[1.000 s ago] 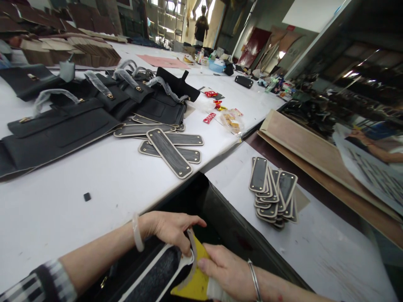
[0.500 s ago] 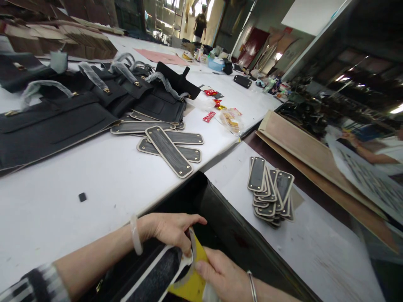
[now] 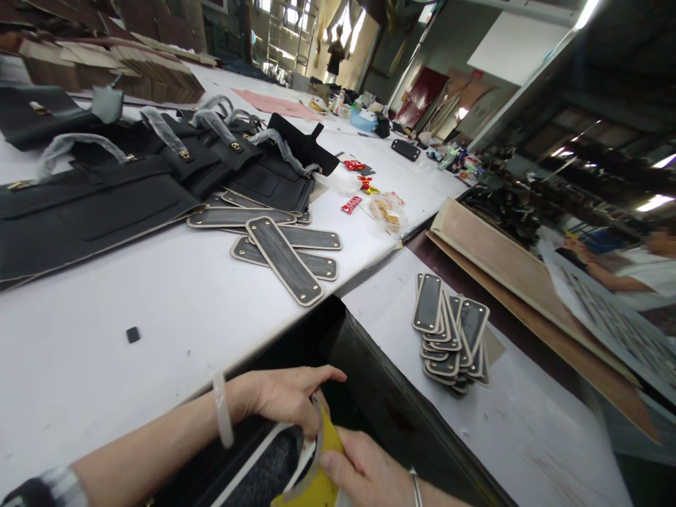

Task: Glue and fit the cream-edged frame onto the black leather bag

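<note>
1. Before the white bench [image 3: 68, 359], the black, leathery, pale-edged, round-ended panel [image 3: 264, 468] slanted lengthwise up rightward.
2. Left hand [image 3: 279, 401], nearer, curled its grip over the rounded end.
3. Right hand [image 3: 364, 465] clasped the yellow, curved-edged sheet [image 3: 311, 489] alongside.

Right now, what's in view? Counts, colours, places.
Tables: two, white, left and right
Bags: at least four, black, left table
Oblong panels: at least five, black, pale-edged, beside bags
Panel stack: one, black, pale-edged, right table
Small square: one, black, left table
Packets: at least three, red, beyond oblong panels
Sheet: one, pink, farther back
Bowl: one, blue, far back
Layered pieces: many, brown and beige, far left
Boards: at least one, brown, right
People: two, dark-clothed far back, white-clothed at right
Long piece: one, black, white-edged, bottom centre
Yellow piece: one, yellow, bottom centre
Left hand: one, bare, at long piece's end
Right hand: one, bare, holding yellow piece
</note>
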A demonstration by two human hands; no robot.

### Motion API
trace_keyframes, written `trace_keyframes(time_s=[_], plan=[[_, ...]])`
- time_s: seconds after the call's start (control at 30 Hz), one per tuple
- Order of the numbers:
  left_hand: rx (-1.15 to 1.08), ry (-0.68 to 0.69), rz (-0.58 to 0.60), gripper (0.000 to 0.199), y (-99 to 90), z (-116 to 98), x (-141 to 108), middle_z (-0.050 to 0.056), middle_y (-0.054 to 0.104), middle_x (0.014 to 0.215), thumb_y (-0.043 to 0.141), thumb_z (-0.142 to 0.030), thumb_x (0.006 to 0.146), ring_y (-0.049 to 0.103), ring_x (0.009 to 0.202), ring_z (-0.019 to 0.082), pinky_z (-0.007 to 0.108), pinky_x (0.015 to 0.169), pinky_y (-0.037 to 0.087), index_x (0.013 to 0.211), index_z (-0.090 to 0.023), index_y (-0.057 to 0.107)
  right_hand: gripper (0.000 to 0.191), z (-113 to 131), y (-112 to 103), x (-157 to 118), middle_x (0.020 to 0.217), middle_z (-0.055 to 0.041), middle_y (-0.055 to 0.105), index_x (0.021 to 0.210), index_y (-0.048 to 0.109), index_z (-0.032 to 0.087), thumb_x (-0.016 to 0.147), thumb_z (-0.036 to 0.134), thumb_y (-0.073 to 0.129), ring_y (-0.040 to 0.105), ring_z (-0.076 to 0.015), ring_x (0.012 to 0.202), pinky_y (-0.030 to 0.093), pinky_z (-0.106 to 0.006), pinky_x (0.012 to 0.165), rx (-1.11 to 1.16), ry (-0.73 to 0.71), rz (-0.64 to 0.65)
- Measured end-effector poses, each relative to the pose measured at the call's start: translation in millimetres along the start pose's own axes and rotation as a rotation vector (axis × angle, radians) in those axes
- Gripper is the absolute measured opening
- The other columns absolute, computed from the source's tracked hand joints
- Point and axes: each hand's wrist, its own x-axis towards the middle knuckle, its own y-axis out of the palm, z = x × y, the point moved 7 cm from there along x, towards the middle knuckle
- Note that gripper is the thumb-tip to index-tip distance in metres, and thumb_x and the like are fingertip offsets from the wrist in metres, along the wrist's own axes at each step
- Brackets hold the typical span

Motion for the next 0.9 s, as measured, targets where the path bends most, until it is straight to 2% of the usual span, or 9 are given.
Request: trace_keyframes(time_s=[0.13,0.27,0.37,0.47,0.57,0.7,0.8,0.9], plan=[[-0.050,0.001,-0.011,0.106,-0.6,-1.4,1.4,0.005,0.066,0.094,0.064,-0.008,0.045,0.063,0.082,0.024,0.027,0.061,0.049,0.145,-0.019,0.029,0.057,-5.4,3.1,0.6,0.082,-0.0035,0.057,0.095,0.062,0.015,0.091,0.065,0.036,0.045,-0.0136,0.069,0.042,-0.024,0.067,0.059,0.014,-0.028],[-0.082,0.004,-0.052,0.100,-7.7,-8.0,-7.8,0.008,0.069,0.098,0.065,-0.011,0.048,0.064,0.086,0.025,0.028,0.064,0.050,0.143,-0.016,0.031,0.067,-10.6,9.3,-0.6,0.077,-0.0045,0.058,0.091,0.063,0.013,0.086,0.074,0.035,0.044,-0.0131,0.065,0.038,-0.022,0.057,0.102,0.077,-0.074],[-0.117,0.065,-0.163,0.075,-15.5,-18.2,-33.7,0.011,0.069,0.110,0.065,-0.025,0.065,0.064,0.094,0.024,0.030,0.077,0.050,0.135,-0.012,0.042,0.074,-10.0,18.1,-1.0,0.075,-0.0055,0.060,0.090,0.064,0.012,0.083,0.079,0.035,0.046,-0.0121,0.062,0.035,-0.021,0.053,0.181,0.106,-0.099],[-0.083,0.083,-0.276,0.058,-14.0,-19.7,-68.4,0.010,0.062,0.126,0.057,-0.044,0.085,0.058,0.113,0.024,0.032,0.095,0.045,0.134,-0.014,0.047,0.080,-15.1,33.9,2.7,0.072,-0.0082,0.062,0.087,0.068,0.011,0.080,0.083,0.033,0.050,-0.0127,0.058,0.034,-0.021,0.049,0.259,0.147,-0.114],[-0.032,0.051,-0.412,0.054,-5.4,-11.4,-95.2,0.003,0.055,0.138,0.042,-0.055,0.093,0.049,0.126,0.022,0.031,0.108,0.034,0.136,-0.022,0.050,0.088,-25.9,55.6,8.8,0.067,-0.0108,0.063,0.082,0.070,0.009,0.076,0.087,0.030,0.052,-0.0137,0.053,0.034,-0.021,0.046,0.289,0.164,-0.149],[0.017,0.015,-0.512,0.059,10.9,-2.6,-105.6,0.002,0.051,0.143,0.036,-0.059,0.094,0.045,0.130,0.023,0.033,0.113,0.030,0.140,-0.023,0.047,0.093,-38.8,76.6,-1.2,0.061,-0.0119,0.062,0.077,0.072,0.009,0.070,0.091,0.030,0.056,-0.0164,0.053,0.037,-0.023,0.046,0.379,0.167,-0.214],[0.044,0.016,-0.564,0.060,17.0,-4.1,-106.0,0.001,0.047,0.146,0.038,-0.060,0.093,0.040,0.134,0.024,0.034,0.116,0.023,0.140,-0.023,0.047,0.085,-41.1,68.2,-25.4,0.057,-0.0078,0.059,0.078,0.072,0.010,0.070,0.089,0.040,0.055,-0.0160,0.054,0.039,-0.024,0.049,0.487,0.152,-0.278],[0.039,0.033,-0.604,0.057,18.5,-7.3,-106.5,0.000,0.048,0.146,0.039,-0.057,0.094,0.040,0.135,0.023,0.031,0.117,0.019,0.138,-0.023,0.051,0.079,-43.0,38.7,-42.0,0.053,0.0018,0.048,0.100,0.068,0.010,0.074,0.082,0.049,0.044,-0.0109,0.045,0.035,-0.024,0.046,0.655,0.174,-0.471]])
